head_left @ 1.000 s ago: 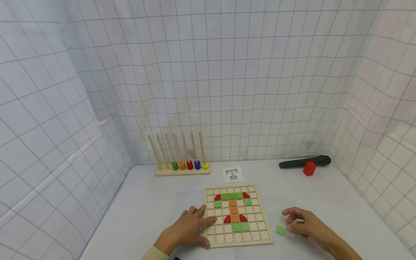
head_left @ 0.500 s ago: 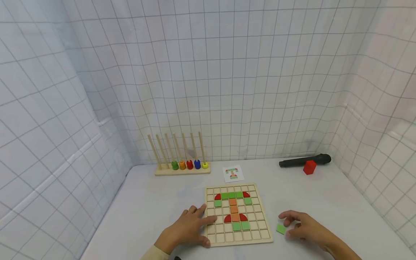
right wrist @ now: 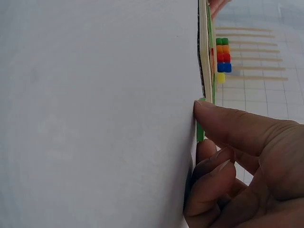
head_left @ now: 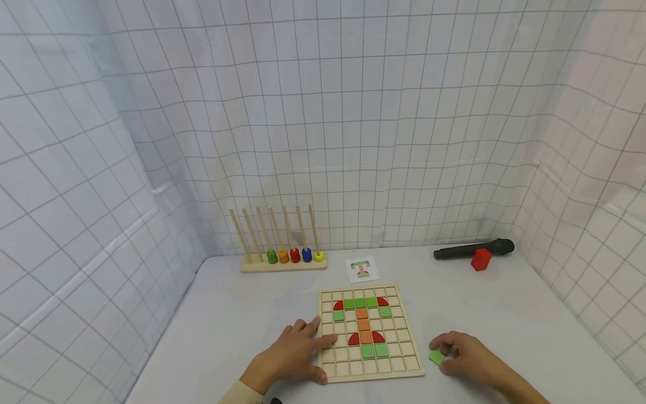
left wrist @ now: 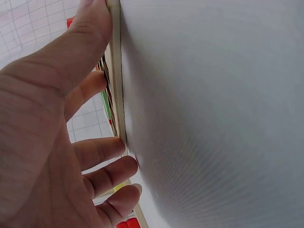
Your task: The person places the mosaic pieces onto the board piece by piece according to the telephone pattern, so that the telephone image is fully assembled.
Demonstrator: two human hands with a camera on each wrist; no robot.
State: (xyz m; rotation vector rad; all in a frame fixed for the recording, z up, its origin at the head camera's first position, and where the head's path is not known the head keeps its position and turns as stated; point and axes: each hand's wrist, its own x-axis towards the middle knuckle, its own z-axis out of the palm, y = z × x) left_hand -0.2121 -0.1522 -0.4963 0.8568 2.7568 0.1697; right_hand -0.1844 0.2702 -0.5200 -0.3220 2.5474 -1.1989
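Observation:
A wooden grid board (head_left: 398, 365) lies on the table with green, orange and red pieces set in a T-like shape. My left hand (head_left: 290, 356) rests at its left edge, fingers spread, one fingertip on a bare square and the thumb at the near corner. In the left wrist view the thumb (left wrist: 92, 28) touches the board's edge. Right of the board, a loose green square tile (head_left: 436, 357) lies on the table. My right hand (head_left: 466, 359) pinches it between thumb and a finger; in the right wrist view the tile (right wrist: 200, 128) shows edge-on, partly covered.
A pattern card (head_left: 361, 270) lies behind the board. At the back left stands a peg rack (head_left: 284, 267) with coloured beads. A black microphone (head_left: 471, 249) and a red block (head_left: 481, 260) sit at the back right. Gridded white cloth (head_left: 323, 123) walls in the table.
My right hand has moved left, and its thumb and finger have closed in on the green tile. The left hand stays in place on the board.

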